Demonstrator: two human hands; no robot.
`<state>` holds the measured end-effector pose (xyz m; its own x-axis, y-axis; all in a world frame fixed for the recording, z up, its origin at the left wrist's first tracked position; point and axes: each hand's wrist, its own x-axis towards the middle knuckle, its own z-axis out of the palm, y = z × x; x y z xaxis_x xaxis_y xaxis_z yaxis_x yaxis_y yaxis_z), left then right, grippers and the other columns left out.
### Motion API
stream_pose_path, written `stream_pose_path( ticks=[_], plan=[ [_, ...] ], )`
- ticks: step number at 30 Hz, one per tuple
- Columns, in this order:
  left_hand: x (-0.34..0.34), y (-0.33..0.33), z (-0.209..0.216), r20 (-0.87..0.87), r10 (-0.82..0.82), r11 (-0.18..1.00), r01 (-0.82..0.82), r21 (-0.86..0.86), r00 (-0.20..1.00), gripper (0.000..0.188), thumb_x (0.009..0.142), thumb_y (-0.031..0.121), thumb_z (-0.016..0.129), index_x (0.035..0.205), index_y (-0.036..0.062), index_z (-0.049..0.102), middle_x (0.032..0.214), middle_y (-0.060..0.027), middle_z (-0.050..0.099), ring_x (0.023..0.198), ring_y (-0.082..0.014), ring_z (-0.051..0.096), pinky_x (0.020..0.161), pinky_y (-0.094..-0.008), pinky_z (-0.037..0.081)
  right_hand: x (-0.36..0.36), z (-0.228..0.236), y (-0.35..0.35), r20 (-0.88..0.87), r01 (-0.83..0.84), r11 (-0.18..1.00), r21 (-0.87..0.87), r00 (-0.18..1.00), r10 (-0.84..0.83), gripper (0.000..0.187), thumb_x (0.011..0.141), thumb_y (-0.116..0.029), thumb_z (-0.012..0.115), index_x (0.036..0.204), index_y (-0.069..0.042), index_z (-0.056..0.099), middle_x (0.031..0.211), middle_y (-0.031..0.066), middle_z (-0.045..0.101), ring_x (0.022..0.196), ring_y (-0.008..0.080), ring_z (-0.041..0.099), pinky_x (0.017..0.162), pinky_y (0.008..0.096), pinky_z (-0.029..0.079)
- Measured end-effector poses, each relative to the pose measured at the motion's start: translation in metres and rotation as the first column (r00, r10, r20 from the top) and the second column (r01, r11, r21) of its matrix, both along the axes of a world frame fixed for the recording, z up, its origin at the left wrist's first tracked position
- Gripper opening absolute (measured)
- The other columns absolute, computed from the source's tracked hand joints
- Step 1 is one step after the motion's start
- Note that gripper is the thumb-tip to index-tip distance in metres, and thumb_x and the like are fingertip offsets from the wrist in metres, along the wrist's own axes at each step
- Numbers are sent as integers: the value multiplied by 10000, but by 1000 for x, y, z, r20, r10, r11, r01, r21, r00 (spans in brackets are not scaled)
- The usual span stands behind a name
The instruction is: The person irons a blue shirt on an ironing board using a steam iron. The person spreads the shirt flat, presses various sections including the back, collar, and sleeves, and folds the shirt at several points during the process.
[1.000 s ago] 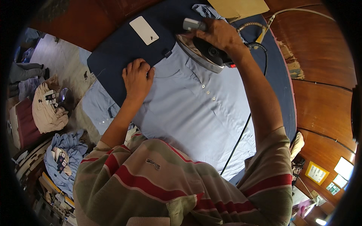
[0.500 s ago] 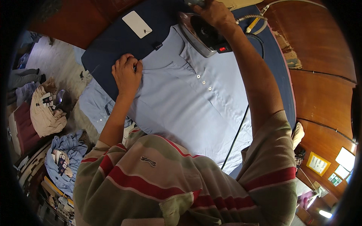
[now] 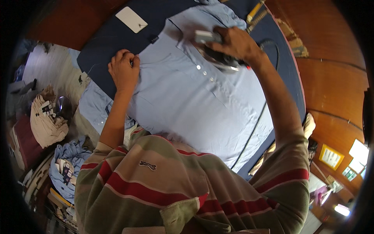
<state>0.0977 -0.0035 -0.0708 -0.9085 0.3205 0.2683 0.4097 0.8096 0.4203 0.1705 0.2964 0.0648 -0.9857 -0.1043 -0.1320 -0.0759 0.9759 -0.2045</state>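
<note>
A light blue shirt (image 3: 171,109) with several white buttons lies spread over a dark blue ironing board (image 3: 105,50). In my right hand (image 3: 241,45) is the handle of a clothes iron (image 3: 224,60), blurred by motion, over the shirt just right of the buttons. My left hand (image 3: 124,70) has its fingers curled at the shirt's left edge, thumb against the cloth; it appears to grip that edge, though the fingertips are partly hidden. A small dark label (image 3: 154,39) shows at the neck opening. The iron hides the cloth under it.
A white card tag (image 3: 131,19) lies on the board's far left. A dark cord (image 3: 251,134) crosses the shirt's right side. More blue clothing (image 3: 95,103) sits below the board at left, near a beige cloth pile (image 3: 46,121). Wooden panelling (image 3: 331,85) stands at right.
My right hand has brought the iron nearer to me, down beside the buttons, uncovering crumpled cloth at the shirt's far end. My left hand stays at the left edge.
</note>
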Motion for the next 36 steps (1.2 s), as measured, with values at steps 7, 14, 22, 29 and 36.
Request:
stream_pose_path(
  ticks=[7,14,22,29,36],
  plan=[
    [8,59,13,-45,-286,851,276,447,957,267,862,277,543,1082,131,579,1175,-49,558,1133,-245,479,950,-467,301,8,-9,6,3,-40,998,53,999,40,527,802,-550,525,997,-69,619,737,172,657,670,291,661,638,363,548],
    [11,129,-21,-65,-465,825,406,-392,883,496,960,368,302,1422,195,257,1484,-24,229,1370,-226,190,1052,-488,216,106,-1,48,167,51,999,16,985,-53,535,762,-566,530,1022,-109,633,774,157,667,695,282,662,674,372,538],
    [-1,122,-37,-54,-413,835,355,-420,909,507,963,421,230,1438,245,216,1502,21,185,1385,-203,146,1071,-498,150,267,2,117,182,280,960,-1,944,-275,482,786,-475,594,941,-19,594,732,177,640,674,293,650,643,360,512],
    [-3,127,-34,-50,-406,808,332,-487,913,511,961,411,223,1443,246,193,1504,21,176,1384,-201,149,1065,-488,163,370,-1,172,41,621,783,-43,784,-619,523,756,-507,606,968,-28,613,734,200,631,703,349,632,669,394,489],
    [9,134,-16,54,-354,795,331,-508,934,507,956,369,244,1443,242,192,1508,35,157,1385,-185,142,1070,-472,169,352,9,143,187,517,854,-54,845,-500,420,746,-394,640,906,-9,594,702,184,615,655,311,623,627,376,476]
  ],
)
